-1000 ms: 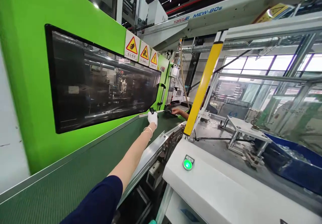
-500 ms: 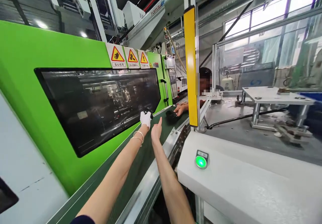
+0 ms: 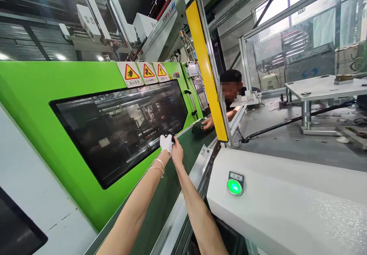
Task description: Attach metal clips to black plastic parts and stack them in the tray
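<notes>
My left hand (image 3: 166, 143) wears a white glove and is stretched out over the dark green conveyor belt (image 3: 163, 205), closed around a small black part (image 3: 171, 135). My bare right hand (image 3: 177, 152) sits right beside it, fingers up against the same black part. Both arms reach forward along the belt. Farther down the belt a co-worker's hand (image 3: 208, 123) rests by another black part (image 3: 197, 128).
A green moulding machine (image 3: 57, 94) with a dark window (image 3: 123, 123) runs along the left. A yellow post (image 3: 208, 71) stands right of the belt. A white housing with a lit green button (image 3: 234, 186) lies at the right. A co-worker (image 3: 231, 90) leans in behind the post.
My right hand came into view, reached forward and closed in against the gloved left hand and the black part. The view swung left and upward.
</notes>
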A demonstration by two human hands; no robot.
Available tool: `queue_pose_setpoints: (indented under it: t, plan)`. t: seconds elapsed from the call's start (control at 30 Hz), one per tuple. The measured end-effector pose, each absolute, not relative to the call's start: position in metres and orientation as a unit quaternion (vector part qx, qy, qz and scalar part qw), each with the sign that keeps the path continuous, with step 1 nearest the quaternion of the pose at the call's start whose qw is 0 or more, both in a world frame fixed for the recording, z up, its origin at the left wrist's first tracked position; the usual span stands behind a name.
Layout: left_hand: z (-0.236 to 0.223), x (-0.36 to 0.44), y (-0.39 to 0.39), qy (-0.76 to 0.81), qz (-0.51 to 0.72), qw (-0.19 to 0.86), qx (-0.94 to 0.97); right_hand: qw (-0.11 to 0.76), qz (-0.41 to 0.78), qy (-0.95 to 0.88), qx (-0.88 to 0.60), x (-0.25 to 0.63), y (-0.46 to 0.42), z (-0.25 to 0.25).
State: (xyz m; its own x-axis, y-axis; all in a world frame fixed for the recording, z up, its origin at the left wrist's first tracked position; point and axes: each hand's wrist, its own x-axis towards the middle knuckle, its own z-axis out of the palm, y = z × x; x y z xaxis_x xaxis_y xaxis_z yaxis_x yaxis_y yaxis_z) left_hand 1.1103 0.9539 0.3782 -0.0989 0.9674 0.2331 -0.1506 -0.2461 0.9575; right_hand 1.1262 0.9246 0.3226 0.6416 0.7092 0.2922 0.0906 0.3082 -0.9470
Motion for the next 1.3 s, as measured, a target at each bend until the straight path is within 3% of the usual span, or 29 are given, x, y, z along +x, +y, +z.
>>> queue_pose_setpoints:
  t: [0.2, 0.47, 0.67, 1.03, 1.3]
  plan:
    - [0.385, 1.119, 0.951, 0.412, 0.627, 0.431, 0.501, 0.696, 0.174, -0.346, -0.605, 1.112, 0.907, 0.295]
    - [0.402, 1.152, 0.950, 0.406, 0.639, 0.445, 0.479, 0.581, -0.060, -0.531, -0.614, 1.061, 0.806, 0.194]
    - [0.401, 1.168, 0.949, 0.386, 0.640, 0.462, 0.477, 0.528, -0.139, -0.593, -0.593, 1.054, 0.799, 0.173]
    - [0.400, 1.119, 0.905, 0.326, 0.651, 0.532, 0.431, 0.501, -0.126, -0.607, -0.604, 1.060, 0.795, 0.180]
    - [0.350, 0.926, 0.705, 0.302, 0.585, 0.640, 0.396, 0.497, 0.059, -0.632, -0.592, 1.064, 0.772, 0.193]
